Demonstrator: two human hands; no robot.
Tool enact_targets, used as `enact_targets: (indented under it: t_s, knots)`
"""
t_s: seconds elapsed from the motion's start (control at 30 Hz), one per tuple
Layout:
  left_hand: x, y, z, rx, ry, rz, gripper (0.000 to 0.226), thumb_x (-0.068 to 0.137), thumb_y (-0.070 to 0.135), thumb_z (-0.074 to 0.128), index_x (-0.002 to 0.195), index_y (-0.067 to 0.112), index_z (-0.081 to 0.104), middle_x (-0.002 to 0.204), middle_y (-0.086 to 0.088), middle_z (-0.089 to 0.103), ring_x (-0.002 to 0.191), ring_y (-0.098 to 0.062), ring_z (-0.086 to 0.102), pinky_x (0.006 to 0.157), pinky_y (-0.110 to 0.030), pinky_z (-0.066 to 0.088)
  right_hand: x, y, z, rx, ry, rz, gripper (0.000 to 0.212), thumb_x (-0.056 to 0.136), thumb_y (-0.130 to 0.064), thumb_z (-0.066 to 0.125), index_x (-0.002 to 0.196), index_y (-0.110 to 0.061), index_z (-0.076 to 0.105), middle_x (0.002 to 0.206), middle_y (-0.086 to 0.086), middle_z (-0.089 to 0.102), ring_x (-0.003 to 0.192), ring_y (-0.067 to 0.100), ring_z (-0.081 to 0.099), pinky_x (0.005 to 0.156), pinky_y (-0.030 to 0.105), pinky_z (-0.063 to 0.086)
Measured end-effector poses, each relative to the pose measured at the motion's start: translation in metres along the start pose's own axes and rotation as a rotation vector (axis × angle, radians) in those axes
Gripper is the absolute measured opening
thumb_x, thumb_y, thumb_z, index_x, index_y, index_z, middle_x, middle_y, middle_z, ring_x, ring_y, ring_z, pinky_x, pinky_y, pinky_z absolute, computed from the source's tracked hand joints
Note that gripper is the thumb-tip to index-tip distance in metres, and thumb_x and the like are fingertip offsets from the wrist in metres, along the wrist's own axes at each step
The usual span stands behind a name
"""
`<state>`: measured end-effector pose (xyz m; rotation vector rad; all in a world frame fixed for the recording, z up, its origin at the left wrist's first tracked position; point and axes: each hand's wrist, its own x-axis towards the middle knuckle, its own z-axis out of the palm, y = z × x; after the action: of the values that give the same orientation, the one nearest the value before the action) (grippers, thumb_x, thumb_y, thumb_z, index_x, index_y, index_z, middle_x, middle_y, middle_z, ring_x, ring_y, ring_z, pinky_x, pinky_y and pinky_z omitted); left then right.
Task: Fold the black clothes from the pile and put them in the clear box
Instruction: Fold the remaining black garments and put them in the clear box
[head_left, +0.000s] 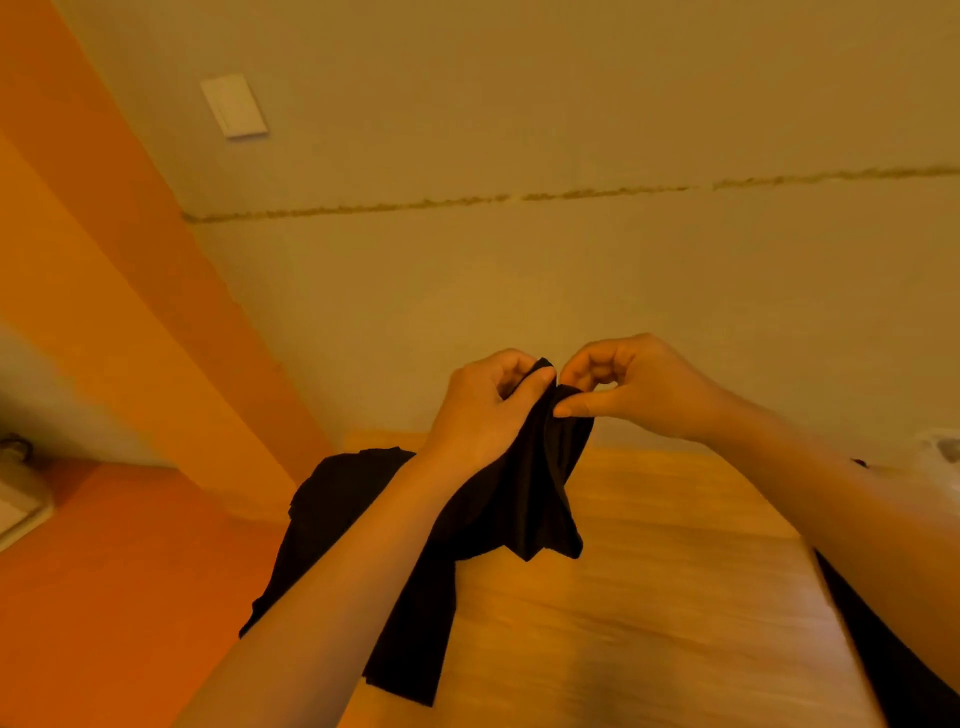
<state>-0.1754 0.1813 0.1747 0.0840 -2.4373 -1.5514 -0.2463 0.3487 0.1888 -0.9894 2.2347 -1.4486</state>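
- The left hand (480, 410) is gripping the top edge of a limp black cloth garment (524, 499), fingers curled round it.
- The garment is hanging above the light wooden table (649, 597).
- The right hand (634, 387) is pinching the same edge between thumb and forefinger.

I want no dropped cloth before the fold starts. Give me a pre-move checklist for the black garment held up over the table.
1. Left hand grips the black garment at its top edge: ok.
2. Right hand pinches the same edge: ok.
3. Garment lifted off the wooden table: ok, it hangs from both hands.
4. Garment spread flat for folding: not ok, it hangs bunched.
5. Bare table surface to lay it on: ok, to the right of the black pile.
6. Clear box within reach: cannot tell, only a pale edge shows at far right.
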Motion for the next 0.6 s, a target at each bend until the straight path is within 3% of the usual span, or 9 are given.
enact_targets:
  t_s: [0.1,0.2,0.43,0.5,0.6]
  knots:
    - [0.028,0.017,0.006,0.016,0.006,0.014,0.015,0.093,0.027,0.061,0.088,0.016,0.068,0.079,-0.001,0.07,0.075,-0.015,0.068,0.069,-0.027,0.054,0.001,-0.004,-0.043,-0.1,0.016,0.021,0.014,0.074,-0.015,0.079,0.086,-0.016,0.072,0.07,-0.014,0.07,0.067,-0.002,0.063,0.071,0.005,0.042]
    - [0.06,0.031,0.0,0.092,0.047,0.048,0.015,0.094,0.029,0.059,0.09,0.018,0.068,0.083,0.001,0.071,0.078,-0.011,0.067,0.069,-0.022,0.052,0.004,-0.002,-0.089,-0.191,0.135,0.044,0.011,0.075,-0.019,0.079,0.084,-0.021,0.072,0.075,-0.008,0.071,0.066,-0.003,0.063,0.065,0.007,0.046]
    - [0.121,0.049,-0.028,0.179,0.221,0.057,0.018,0.096,0.027,0.055,0.097,0.015,0.068,0.094,-0.001,0.069,0.089,-0.015,0.063,0.073,-0.022,0.047,0.014,0.01,-0.182,-0.405,0.313,0.113,0.009,0.08,-0.018,0.077,0.085,-0.019,0.07,0.075,-0.002,0.069,0.066,0.006,0.062,0.056,0.01,0.043]
    - [0.135,0.052,-0.039,0.193,0.273,0.062,0.017,0.096,0.027,0.055,0.094,0.016,0.068,0.092,-0.003,0.068,0.089,-0.02,0.063,0.075,-0.028,0.05,0.015,0.013,-0.204,-0.471,0.34,0.131,0.01,0.08,-0.014,0.076,0.087,-0.016,0.07,0.074,-0.002,0.068,0.066,0.006,0.061,0.054,0.01,0.042]
    - [0.155,0.057,-0.06,0.13,0.355,0.018,0.015,0.095,0.027,0.056,0.088,0.021,0.067,0.094,-0.009,0.069,0.092,-0.028,0.065,0.086,-0.05,0.053,0.013,0.015,-0.236,-0.52,0.39,0.168,0.01,0.08,-0.009,0.074,0.088,-0.014,0.069,0.077,0.004,0.068,0.068,0.013,0.061,0.056,0.017,0.041]
